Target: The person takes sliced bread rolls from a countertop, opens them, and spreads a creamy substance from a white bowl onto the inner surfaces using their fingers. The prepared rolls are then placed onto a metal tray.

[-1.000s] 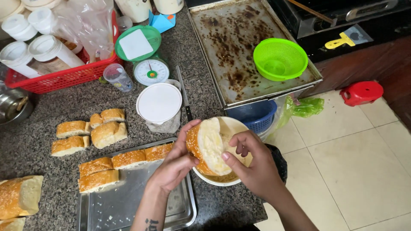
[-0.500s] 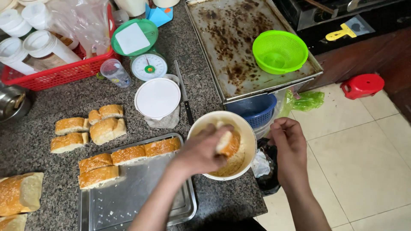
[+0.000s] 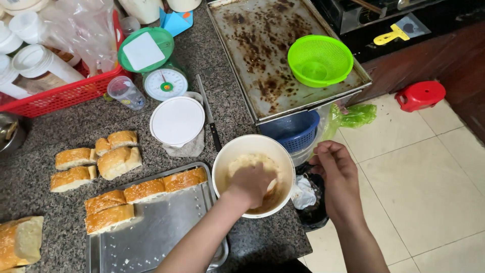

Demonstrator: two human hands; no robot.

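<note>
A piece of bread [image 3: 248, 163] is pressed down inside a cream-coloured round bowl [image 3: 222, 161], which stands at the front edge of the speckled granite counter [image 3: 45, 126], just right of a metal baking tray [image 3: 161, 232]. The bread is covered by the left hand [image 3: 251, 185], whose fingers are curled down onto it; brownish liquid is seen at the bottom of the bowl beneath the hand. The right hand [image 3: 334, 172] is held beyond the counter edge, just right of the bowl and clear of it, with the fingers loosely curled and nothing gripped. Below that hand a dark bag [image 3: 312, 210] with crumpled white paper in it is seen.

On the metal tray two rows of sesame-topped bread pieces [image 3: 144, 189] are laid along its far left corner. More cut bread [image 3: 96, 156] is laid on the counter behind the tray, and a larger loaf end [image 3: 20, 241] lies at the left edge. Behind the bowl a black-handled knife [image 3: 209, 120] lies beside a round white lid [image 3: 177, 120], which rests on a cloth. Further back a green kitchen scale [image 3: 164, 81], a small clear cup [image 3: 125, 92] and a red basket [image 3: 60, 93] are seen. To the right, a large stained oven tray [image 3: 262, 55] carries a bright green colander [image 3: 319, 59], with a blue basket [image 3: 293, 130] tucked beneath its edge. A red stool [image 3: 420, 95] stands on the tiled floor.
</note>
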